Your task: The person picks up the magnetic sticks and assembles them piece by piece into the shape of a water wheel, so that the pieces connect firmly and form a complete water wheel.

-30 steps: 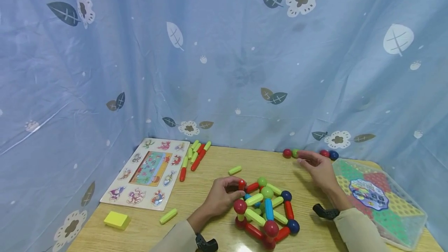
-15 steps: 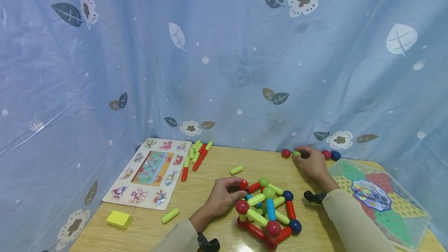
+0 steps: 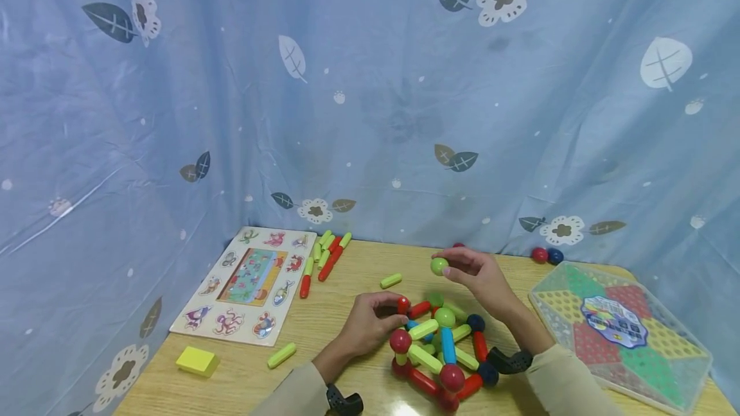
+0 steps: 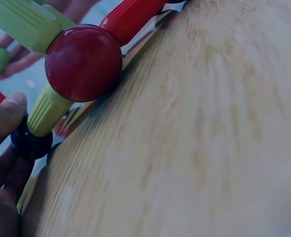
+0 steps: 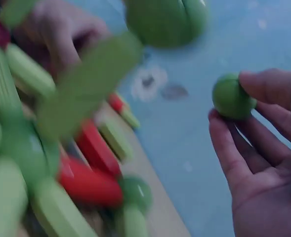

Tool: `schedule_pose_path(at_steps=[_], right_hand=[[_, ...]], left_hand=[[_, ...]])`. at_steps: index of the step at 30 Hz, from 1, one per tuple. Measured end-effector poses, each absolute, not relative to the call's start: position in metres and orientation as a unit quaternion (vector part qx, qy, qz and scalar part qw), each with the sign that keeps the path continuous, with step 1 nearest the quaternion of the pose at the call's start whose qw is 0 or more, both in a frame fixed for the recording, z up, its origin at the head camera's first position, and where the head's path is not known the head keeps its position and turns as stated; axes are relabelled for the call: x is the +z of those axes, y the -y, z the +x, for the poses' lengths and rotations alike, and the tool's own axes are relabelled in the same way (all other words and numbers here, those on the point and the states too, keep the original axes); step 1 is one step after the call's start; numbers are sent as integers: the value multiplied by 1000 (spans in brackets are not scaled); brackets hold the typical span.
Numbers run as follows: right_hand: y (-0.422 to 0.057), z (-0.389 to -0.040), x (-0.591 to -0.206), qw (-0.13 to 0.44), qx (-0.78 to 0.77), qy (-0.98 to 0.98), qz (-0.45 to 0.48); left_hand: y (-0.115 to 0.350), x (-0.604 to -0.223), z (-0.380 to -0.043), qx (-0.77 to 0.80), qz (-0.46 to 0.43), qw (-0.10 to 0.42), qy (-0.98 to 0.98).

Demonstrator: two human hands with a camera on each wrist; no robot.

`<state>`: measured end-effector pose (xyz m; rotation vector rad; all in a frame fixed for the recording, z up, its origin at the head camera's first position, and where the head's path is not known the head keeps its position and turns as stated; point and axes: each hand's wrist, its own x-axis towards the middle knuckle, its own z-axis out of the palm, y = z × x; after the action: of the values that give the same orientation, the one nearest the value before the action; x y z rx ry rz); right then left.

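My right hand (image 3: 476, 278) pinches a green ball (image 3: 439, 266) between thumb and fingertips, raised above the table behind the structure. The right wrist view shows this green ball (image 5: 232, 97) held clear of the rods. My left hand (image 3: 370, 326) grips the left corner of a rod-and-ball structure (image 3: 424, 358). There, a dark blue ball (image 4: 32, 140) sits between its thumb and fingers, joined to a light green rod (image 4: 47, 111). From that corner a red rod (image 3: 403, 305) stands upright with its top end bare. The structure joins red, green and blue rods with coloured balls.
Loose green and red rods (image 3: 329, 262) lie beside a sea-animal puzzle board (image 3: 272, 332). Single green rods (image 3: 390, 280) and a yellow block (image 3: 197, 362) lie apart. Red (image 3: 539, 255) and dark blue balls (image 3: 555, 256) sit at the back. A clear-lidded box (image 3: 624, 332) stands right.
My right hand has reached the green ball at the back, picked it up and carried it left towards the structure. My left hand has stayed at the structure's corner.
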<state>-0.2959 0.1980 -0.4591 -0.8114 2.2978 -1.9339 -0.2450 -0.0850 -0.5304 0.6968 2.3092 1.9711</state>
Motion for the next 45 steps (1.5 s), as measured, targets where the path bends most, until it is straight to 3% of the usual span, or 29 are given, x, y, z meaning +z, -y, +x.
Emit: schedule_pose_path(at_steps=[4,11,20,30,37,39,45], right_hand=[[-178,-288,-453,91,-623,-709,-318],[-164,-285,-457,169,-610,-693,-345],[-162,-285,-460,198,-608,-688,-344],[-190,-282,-479,107,-647,-695,-294],[-233,-272,-501,-41,-669,-706,-231],[-241,-269,-506,-48,-666,-711,-221],[-246,-267,-521,16,-687,-694,-212]], left_hand=[[84,-531,-246,630,225,11,-744],[83,-534,-249,618,244,7,-748],[83,-534,-250,605,252,3,-755],[81,-535,-250,611,254,12,-750],[93,-531,-255,659,286,37,-694],[101,-529,-259,679,287,43,-674],[129,-520,-281,722,268,44,-636]])
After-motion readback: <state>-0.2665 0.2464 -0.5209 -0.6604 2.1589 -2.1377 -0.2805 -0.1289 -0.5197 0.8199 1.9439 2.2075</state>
